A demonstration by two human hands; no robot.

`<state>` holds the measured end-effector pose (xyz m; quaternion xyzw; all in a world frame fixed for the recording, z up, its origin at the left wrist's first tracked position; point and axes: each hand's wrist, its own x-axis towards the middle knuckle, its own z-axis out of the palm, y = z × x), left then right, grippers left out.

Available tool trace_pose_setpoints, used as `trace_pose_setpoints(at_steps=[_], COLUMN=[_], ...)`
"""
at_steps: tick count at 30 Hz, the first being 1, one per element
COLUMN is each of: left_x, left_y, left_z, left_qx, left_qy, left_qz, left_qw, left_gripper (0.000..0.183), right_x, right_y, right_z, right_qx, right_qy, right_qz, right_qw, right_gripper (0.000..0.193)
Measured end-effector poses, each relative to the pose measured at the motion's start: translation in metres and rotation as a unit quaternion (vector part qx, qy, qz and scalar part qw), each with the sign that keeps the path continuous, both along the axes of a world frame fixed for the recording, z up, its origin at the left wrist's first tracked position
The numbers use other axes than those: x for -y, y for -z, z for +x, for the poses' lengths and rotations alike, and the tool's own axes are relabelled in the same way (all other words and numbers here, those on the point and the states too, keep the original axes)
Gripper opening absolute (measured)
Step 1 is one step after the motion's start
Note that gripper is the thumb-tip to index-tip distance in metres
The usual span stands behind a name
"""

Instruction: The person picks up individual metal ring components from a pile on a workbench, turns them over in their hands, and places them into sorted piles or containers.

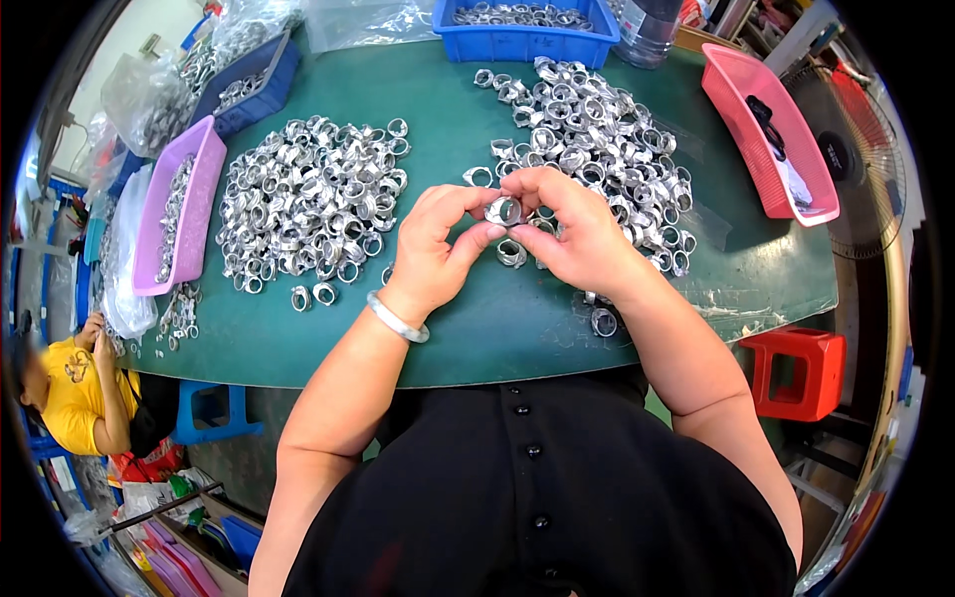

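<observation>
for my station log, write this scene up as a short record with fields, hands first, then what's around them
left hand: thumb and fingers on a metal ring; pale bracelet on the wrist
right hand: thumb and fingers on the same ring, from the other side
surface: green table
loose parts: left pile and right pile of similar rings
containers with parts: purple basket, blue tray at the far edge
other container: pink basket, right, holding a black item
seat: red stool
other person: yellow top, far left
</observation>
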<state>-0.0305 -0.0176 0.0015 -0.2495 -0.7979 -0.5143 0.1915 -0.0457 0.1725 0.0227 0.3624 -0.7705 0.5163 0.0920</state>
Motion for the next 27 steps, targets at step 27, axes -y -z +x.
trace_pose_setpoints(at_steps=[27], left_x=[0.000], left_y=[-0.006], left_z=[0.001], left_qx=[-0.036], left_qy=[0.068], left_qz=[-0.004], left_qw=[0.997], left_gripper=[0.043], right_x=[-0.003], right_y=[0.009], right_z=[-0.003], right_qx=[0.089], right_qy=[-0.018], right_qz=[-0.044], right_qw=[0.995], right_gripper=[0.028])
